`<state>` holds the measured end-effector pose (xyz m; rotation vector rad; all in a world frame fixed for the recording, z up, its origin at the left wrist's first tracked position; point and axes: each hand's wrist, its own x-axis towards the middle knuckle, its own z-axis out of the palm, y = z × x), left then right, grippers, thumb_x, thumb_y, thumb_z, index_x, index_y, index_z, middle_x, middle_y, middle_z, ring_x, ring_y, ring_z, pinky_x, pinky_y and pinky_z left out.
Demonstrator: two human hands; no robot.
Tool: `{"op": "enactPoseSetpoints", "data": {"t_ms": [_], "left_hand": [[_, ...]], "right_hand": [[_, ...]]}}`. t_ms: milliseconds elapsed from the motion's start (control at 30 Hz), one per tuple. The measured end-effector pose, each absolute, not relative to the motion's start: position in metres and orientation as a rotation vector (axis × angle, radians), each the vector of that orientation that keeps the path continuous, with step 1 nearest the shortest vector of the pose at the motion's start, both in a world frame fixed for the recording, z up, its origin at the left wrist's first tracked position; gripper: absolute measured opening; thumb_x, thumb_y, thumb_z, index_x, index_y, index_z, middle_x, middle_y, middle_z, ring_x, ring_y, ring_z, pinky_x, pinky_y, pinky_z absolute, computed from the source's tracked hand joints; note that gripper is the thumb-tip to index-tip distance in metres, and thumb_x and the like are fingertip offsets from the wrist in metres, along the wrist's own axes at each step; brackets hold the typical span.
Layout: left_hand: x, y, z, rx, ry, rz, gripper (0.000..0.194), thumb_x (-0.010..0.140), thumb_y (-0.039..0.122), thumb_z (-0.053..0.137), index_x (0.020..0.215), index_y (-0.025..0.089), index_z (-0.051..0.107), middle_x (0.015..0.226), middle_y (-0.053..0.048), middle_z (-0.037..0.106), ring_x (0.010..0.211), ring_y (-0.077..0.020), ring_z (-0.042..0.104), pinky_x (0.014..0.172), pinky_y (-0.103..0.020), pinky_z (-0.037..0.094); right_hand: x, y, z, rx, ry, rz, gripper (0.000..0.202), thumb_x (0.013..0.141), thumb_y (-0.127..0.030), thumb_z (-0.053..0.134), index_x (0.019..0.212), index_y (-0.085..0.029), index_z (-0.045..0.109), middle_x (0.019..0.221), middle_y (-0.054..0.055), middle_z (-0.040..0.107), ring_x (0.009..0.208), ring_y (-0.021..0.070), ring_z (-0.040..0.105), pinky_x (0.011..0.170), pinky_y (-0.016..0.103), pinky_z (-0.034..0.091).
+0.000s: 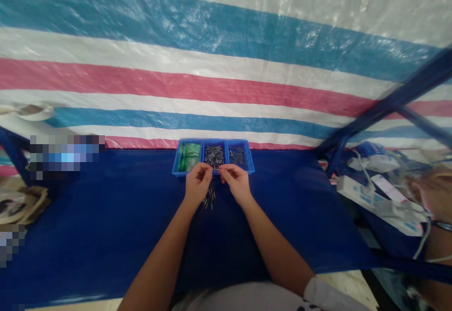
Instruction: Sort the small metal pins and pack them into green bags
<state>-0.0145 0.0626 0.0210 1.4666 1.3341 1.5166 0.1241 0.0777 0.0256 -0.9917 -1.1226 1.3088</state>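
Observation:
My left hand (198, 181) and my right hand (236, 181) are at the front edge of a blue three-compartment tray (250, 159), fingertips pinched and close together. What sits between the fingertips is too small to make out. In the left compartment lie green packets (189, 154). The middle one holds many small dark and silvery metal pieces (213, 154), partly behind my fingers. Thin dark pin-like pieces (238, 156) lie in the right compartment. Several slim rods (210, 199) lie on the blue surface beside my left hand, below the tray.
A striped plastic sheet (219, 85) hangs behind the blue table (116, 216). At the right stand a white power strip (374, 202) with cables and a blue metal frame (374, 103). Another person's arm (438, 193) shows at the far right. A brown box (33, 207) sits at left.

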Motion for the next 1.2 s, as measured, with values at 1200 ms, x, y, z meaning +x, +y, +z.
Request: {"op": "enactPoseSetpoints", "data": {"t_ms": [1200], "left_hand": [[-0.024, 0.054, -0.003, 1.559, 1.380, 1.400, 0.018, 0.087, 0.033, 0.058, 0.087, 0.016, 0.066, 0.060, 0.003, 0.058, 0.050, -0.0076, 0.049, 0.049, -0.019, 0.039]], "right_hand": [[0.127, 0.067, 0.010, -0.996, -1.095, 1.342, 0.023, 0.072, -0.039, 0.076, 0.082, -0.019, 0.073, 0.070, 0.002, 0.072, 0.054, 0.0124, 0.065, 0.049, 0.025, 0.055]]}}
